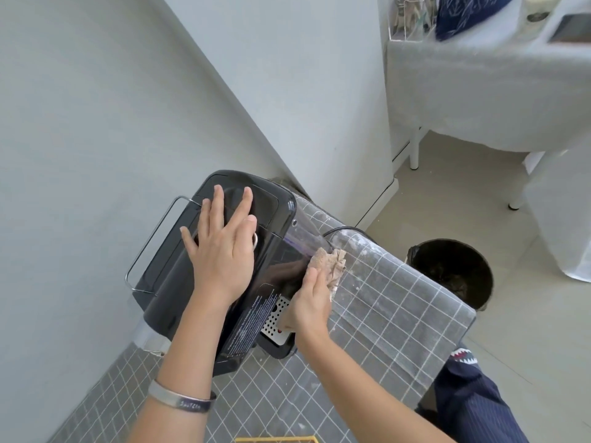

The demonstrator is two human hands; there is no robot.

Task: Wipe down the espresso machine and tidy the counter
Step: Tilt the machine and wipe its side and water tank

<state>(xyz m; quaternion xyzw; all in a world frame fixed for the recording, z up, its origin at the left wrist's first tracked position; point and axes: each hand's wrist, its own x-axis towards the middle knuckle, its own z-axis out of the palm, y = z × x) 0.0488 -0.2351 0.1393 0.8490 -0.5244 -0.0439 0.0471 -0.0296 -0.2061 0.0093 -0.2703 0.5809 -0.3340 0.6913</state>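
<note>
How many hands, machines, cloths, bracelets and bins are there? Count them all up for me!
Hands: 2, the left hand and the right hand
Espresso machine: 1
Cloth: 1
Bracelet: 1
Bin: 1
Total: 6

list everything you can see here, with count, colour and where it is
espresso machine: 1, glossy black, on the counter by the wall
cloth: 1, tan, against the machine's right side
counter cover: 1, grey with white grid, under the machine
bin: 1, black, on the floor right of the counter
side table: 1, white legs, pale cover, upper right
yellow frame: 1, bottom edge, partly cut off
bracelet: 1, silver, left wrist
left hand: flat on the machine's top
right hand: grip on the cloth
</note>
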